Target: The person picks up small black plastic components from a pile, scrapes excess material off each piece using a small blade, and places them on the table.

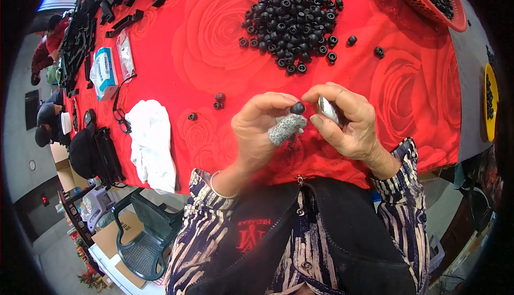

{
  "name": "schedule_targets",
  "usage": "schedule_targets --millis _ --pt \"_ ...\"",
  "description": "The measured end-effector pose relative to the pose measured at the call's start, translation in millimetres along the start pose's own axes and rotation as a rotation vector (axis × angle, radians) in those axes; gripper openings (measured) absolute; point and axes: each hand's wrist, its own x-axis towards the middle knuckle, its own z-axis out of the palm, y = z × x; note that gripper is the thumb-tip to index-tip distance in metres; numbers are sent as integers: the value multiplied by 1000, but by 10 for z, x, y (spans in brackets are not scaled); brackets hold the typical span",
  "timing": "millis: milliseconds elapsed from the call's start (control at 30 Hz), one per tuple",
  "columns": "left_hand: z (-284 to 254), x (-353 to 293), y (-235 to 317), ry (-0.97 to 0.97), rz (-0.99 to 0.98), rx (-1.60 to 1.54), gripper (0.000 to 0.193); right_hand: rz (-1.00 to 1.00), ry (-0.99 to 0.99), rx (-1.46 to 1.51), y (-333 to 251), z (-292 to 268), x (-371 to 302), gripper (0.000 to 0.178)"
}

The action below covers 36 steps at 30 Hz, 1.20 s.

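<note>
My left hand (251, 126) pinches a small round black plastic piece (297, 108) between its fingers. A grey speckled sleeve (282, 129) covers one of its digits. Just to the right, my right hand (353, 126) is closed on a small shiny metal tool (328, 110), whose exact kind I cannot make out. A narrow gap separates tool and piece. Dark crumbs (293, 144) dot the red cloth below my hands. Beyond them lies a large heap of similar black pieces (292, 19); a few loose pieces (218, 101) sit left of my left hand.
A red basket (456, 19) of black pieces stands far right, a yellow dish (490, 132) at the right edge. Along the left are a white cloth (151, 140), eyeglasses (122, 121), a tissue box (105, 75) and long black parts (80, 43). A green chair (140, 236) stands lower left; people sit beyond.
</note>
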Motion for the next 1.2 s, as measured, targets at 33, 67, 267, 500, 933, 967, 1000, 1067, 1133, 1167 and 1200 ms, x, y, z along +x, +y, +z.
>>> schedule_targets --millis 33,67,267,500,933,967,1000,1067,1133,1167,1200 --pt "-15 -6 -7 -24 32 86 28 8 2 0 5 5 0 24" --pt "-25 -10 -10 -48 65 172 30 10 1 0 9 7 3 24" --pt "-9 -6 -26 -152 260 417 30 120 2 156 6 29 -33 17" --pt "1 -28 -27 -190 234 484 28 375 -23 355 9 -4 -37 4" --pt "30 -65 -25 -73 49 319 26 425 -66 519 40 -21 7 10" --pt "35 -67 -23 -68 30 281 26 425 -62 549 43 -23 13 10" --pt "34 -68 -22 -68 30 281 26 426 -62 549 55 -27 15 10" --pt "30 -64 -27 -83 -13 173 26 438 -57 573 90 -36 5 10" --pt "28 -68 -24 -79 -35 151 26 434 -49 564 108 -23 -3 10" --pt "27 -69 -22 -73 -56 130 26 430 -44 556 114 -18 -1 11" --pt "27 -68 -21 -73 -56 131 26 429 -45 556 115 -16 0 11"
